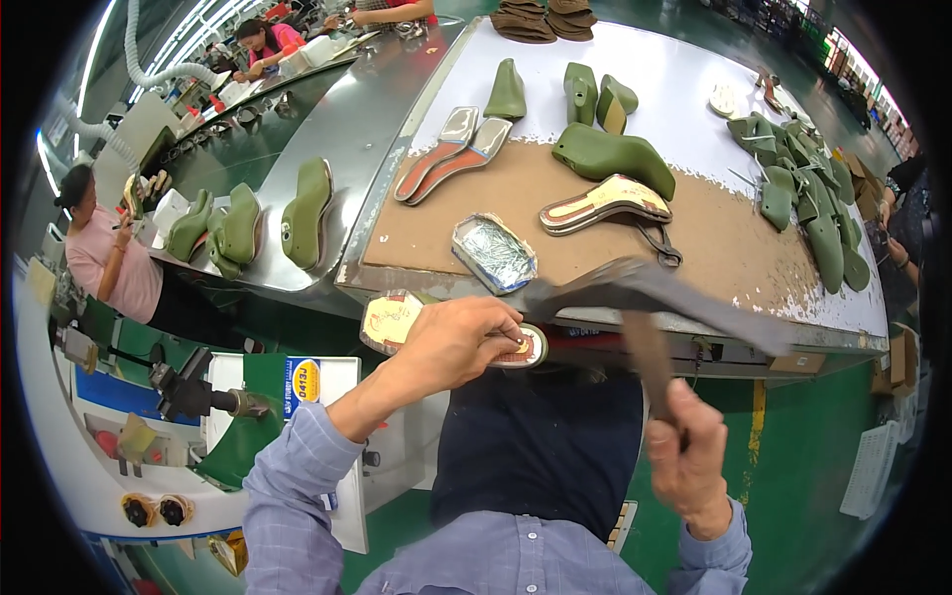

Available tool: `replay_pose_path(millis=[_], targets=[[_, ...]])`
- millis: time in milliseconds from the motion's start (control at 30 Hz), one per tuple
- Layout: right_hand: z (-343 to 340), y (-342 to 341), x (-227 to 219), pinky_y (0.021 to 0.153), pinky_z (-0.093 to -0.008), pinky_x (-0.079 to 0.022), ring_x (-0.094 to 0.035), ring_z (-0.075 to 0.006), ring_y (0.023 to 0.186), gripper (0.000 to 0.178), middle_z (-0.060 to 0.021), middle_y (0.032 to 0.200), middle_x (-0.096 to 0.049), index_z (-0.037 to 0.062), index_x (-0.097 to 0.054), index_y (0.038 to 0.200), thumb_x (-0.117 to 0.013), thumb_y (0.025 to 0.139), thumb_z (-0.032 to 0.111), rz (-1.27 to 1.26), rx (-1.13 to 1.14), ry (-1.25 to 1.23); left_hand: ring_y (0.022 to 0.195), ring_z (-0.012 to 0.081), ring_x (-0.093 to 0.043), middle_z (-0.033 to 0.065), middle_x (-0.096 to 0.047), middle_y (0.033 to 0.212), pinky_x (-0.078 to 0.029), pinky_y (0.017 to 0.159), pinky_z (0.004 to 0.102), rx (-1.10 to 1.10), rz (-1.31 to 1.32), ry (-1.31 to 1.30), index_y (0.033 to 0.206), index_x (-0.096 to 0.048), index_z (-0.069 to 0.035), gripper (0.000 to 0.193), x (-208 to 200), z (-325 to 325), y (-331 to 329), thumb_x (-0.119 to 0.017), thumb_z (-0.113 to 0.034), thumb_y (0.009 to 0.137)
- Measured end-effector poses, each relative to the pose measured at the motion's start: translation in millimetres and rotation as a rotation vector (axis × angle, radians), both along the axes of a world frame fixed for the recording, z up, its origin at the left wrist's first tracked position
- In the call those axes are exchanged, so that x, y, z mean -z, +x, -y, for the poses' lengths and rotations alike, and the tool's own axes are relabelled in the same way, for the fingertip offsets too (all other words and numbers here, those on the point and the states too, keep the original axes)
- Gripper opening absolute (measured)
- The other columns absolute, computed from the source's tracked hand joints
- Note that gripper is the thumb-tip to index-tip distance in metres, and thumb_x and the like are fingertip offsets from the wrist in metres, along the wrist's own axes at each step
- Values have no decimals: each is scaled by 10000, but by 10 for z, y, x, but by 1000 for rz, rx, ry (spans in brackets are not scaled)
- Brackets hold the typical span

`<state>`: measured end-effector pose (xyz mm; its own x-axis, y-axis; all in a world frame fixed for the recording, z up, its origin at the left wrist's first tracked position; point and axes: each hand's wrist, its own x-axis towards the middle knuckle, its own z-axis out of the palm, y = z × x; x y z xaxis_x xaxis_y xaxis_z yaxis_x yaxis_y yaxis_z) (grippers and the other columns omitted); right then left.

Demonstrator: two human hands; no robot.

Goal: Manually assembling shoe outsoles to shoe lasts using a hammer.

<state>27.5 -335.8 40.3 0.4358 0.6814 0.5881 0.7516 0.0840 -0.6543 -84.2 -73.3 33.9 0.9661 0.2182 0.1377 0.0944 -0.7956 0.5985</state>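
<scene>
You wear a blue-grey shirt with a faint check of thin lines and small pale buttons down the front. Your left sleeve ends partway along the forearm, your right sleeve nearer the wrist, leaving your left hand and right hand bare. Plain dark navy cloth covers your legs.

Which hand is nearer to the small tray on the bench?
Left. The left hand is just below the tray in view; the right hand, gripping the hammer, is farther off, lower right.
</scene>
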Motion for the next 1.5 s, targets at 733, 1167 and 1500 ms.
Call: replay_pose_path(millis=[733,1167,1500], targets=[[219,5,129,587,-244,-468,-578,-125,649,456,-120,897,-636,25,-452,1286,-638,871,11,-300,-9,-182,805,250,-599,72,-580,893,-404,785,367,145,-116,461,1212,-599,-178,540,-64,-192,-179,-692,-453,756],[20,119,-254,515,-303,-479,-571,-199,572,455,-129,834,-607,75,-458,1321,-580,884,45,408,263,117,769,204,-557,53,-560,896,-406,728,349,136,-136,535,1283,-563,-195,616,-8,-150,-176,-705,-460,746],[208,-36,-558,599,-345,-501,-581,-205,784,333,-89,851,-561,99,-538,1246,-560,914,82,-549,-192,524,757,216,-571,57,-554,855,-405,712,344,116,-73,522,1235,-585,-132,607,59,-170,-234,-705,-459,738]])
